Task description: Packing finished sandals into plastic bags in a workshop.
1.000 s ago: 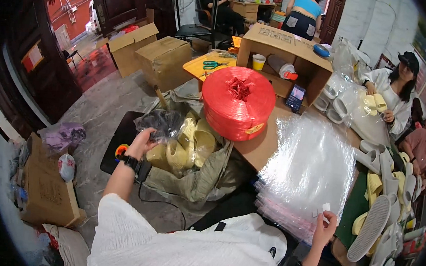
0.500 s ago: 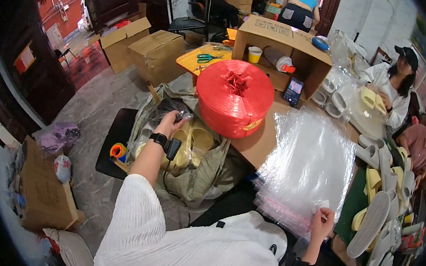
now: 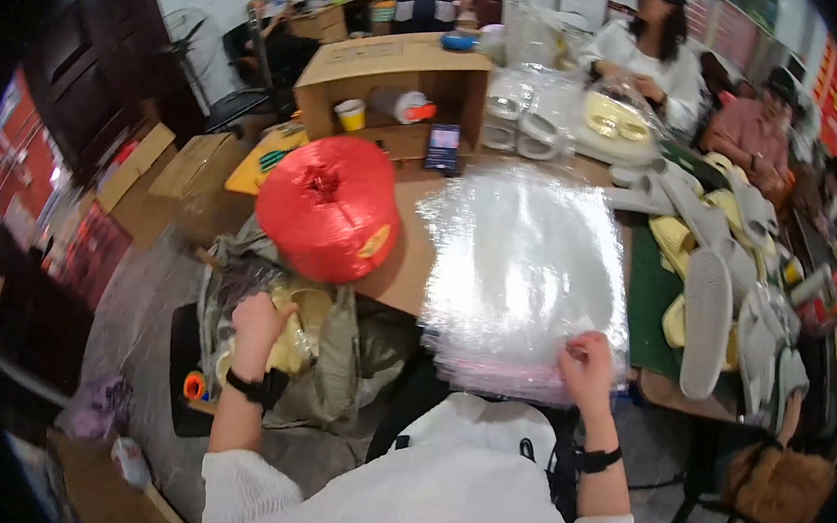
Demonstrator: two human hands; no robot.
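Observation:
My left hand (image 3: 258, 330) reaches into an open sack (image 3: 330, 382) beside the table and closes on a yellow slipper (image 3: 296, 348) wrapped in clear plastic. My right hand (image 3: 587, 365) pinches the near edge of a stack of clear plastic bags (image 3: 522, 260) lying on the table. A big red spool of twine (image 3: 329, 207) stands on the table between the two hands, just beyond the sack.
An open cardboard box (image 3: 393, 87) with a cup and a roll stands behind the spool. White and yellow slippers (image 3: 706, 294) pile up on the right of the table. Other people (image 3: 651, 54) work at the far side. More cartons (image 3: 189, 180) sit on the floor at left.
The view has swung toward the table. My left hand has gone deeper into the sack onto the yellow slipper. My right hand has stayed at the near edge of the plastic bags.

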